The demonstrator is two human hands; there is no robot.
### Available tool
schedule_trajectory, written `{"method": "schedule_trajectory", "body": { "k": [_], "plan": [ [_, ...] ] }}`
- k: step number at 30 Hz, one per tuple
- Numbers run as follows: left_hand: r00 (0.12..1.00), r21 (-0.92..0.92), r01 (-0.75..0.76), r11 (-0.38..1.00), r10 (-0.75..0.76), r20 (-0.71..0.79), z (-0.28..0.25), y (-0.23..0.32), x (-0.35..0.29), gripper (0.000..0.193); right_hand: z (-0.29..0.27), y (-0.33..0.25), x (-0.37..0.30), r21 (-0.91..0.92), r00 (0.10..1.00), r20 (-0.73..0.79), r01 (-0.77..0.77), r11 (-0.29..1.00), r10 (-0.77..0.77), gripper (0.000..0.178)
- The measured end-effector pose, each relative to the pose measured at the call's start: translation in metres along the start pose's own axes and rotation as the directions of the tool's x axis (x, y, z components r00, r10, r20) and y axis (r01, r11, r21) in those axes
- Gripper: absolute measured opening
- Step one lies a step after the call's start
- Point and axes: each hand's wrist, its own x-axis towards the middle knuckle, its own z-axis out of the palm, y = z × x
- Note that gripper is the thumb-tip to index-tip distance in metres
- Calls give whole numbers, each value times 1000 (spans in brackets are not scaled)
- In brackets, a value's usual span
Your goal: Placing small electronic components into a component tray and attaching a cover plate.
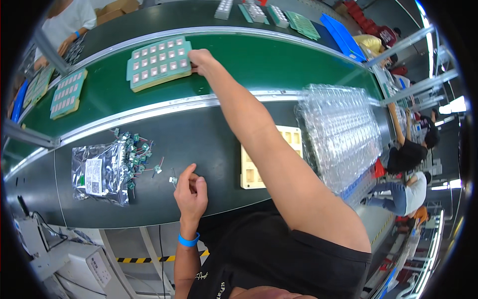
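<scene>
My right hand [201,61] reaches far forward over the green conveyor belt. Its fingers are closed on the right edge of a teal-topped tray [145,58] with a cream base, which carries rows of small pale square pieces. Nearer to me, my left hand [191,195] hovers at the dark worktable with loosely bent fingers and thumb apart; I see nothing in it. Close by its fingertips lies a small circuit board with wires [173,180]. Partly covered by my right arm is a cream tray with square pockets [250,175].
Left on the table, a pile of small wired boards [134,154] spills beside a clear plastic bag [94,175]. Clear plastic blister trays [343,134] are stacked at right. Another teal tray [68,93] sits on the belt's left; a metal rail [149,113] borders the belt. Across it, a person works.
</scene>
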Motion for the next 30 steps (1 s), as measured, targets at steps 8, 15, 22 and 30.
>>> {"method": "schedule_trajectory", "body": {
  "k": [8,15,22,30],
  "plan": [
    [997,145,31,989,-40,62,4,4,-1,27,-62,-20,-121,-588,941,75,309,747,-329,55],
    [907,96,-267,959,217,362,39,33,-6,35,-206,50,-370,-925,800,-105,140,353,-591,51],
    [834,307,-462,832,290,469,64,36,-27,48,-216,113,-415,-941,804,-243,-59,335,-542,60],
    [880,420,-423,803,254,401,52,38,-18,37,-216,31,-420,-954,942,107,187,233,-317,46]
  ]
}}
